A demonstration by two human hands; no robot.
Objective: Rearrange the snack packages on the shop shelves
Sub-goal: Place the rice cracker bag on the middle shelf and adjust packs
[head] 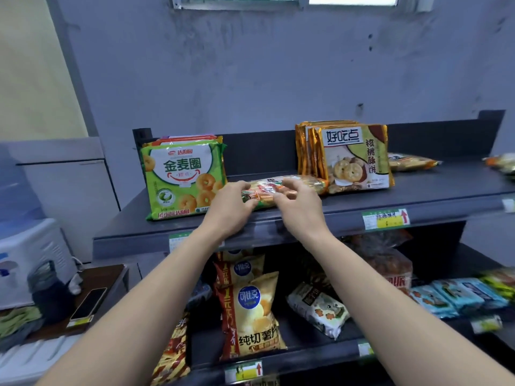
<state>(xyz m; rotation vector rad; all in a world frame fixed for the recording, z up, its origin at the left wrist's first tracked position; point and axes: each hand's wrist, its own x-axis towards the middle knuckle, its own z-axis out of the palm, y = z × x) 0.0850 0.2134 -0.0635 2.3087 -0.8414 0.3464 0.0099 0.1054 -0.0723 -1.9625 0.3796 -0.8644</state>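
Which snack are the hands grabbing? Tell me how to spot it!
Look at the top shelf, between the green ring-biscuit pack and the gold walnut-cookie packs. There the left hand and right hand hold a long orange snack packet. It lies flat, while both neighbours stand upright.

A long orange-and-clear biscuit packet [281,188] lies flat on the top shelf [390,201], lengthwise along it. It sits between an upright row of green ring-biscuit packs [182,179] on the left and an upright row of gold walnut-cookie packs [354,157] on the right.
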